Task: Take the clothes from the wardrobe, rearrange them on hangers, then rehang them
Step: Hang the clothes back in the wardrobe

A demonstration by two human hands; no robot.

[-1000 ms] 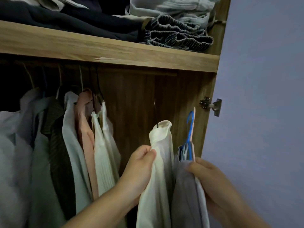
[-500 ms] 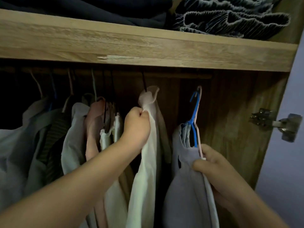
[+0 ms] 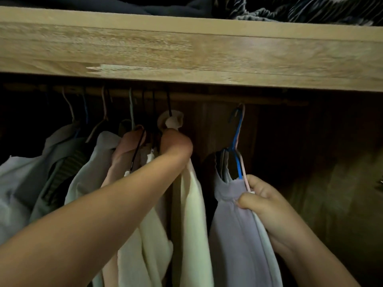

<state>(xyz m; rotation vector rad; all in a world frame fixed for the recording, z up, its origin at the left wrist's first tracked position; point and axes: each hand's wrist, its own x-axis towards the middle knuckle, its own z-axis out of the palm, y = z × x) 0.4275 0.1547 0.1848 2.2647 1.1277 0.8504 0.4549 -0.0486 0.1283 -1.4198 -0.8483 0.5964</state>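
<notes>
wooden shelf board (image 3: 186, 50) fills the top of your view, folded dark clothes (image 3: 290, 9) lying on it, and the rail (image 3: 196, 97) runs just beneath in deep shadow. left of centre a crowded row of shirts (image 3: 87, 166) hangs off thin hangers. your left hand (image 3: 176, 146) is raised near the rail, fingers curled round the neck of the cream garment (image 3: 192, 214) just below its dark hook (image 3: 169, 106); the collar bunches above your fist and the cloth falls in long soft folds. whether that hook sits on the rail you cannot tell. your right hand (image 3: 261, 199) pinches the shoulder of the lilac garment (image 3: 234, 224) together with the pink hanger (image 3: 245, 181), beside a blue hanger (image 3: 236, 141) whose hook reaches up by the rail, well apart from the crowded row. this looks like the rehanging step. next, seat the cream garment's hook over the rail and let go only once it bears the weight, then lift the lilac one up beside it
</notes>
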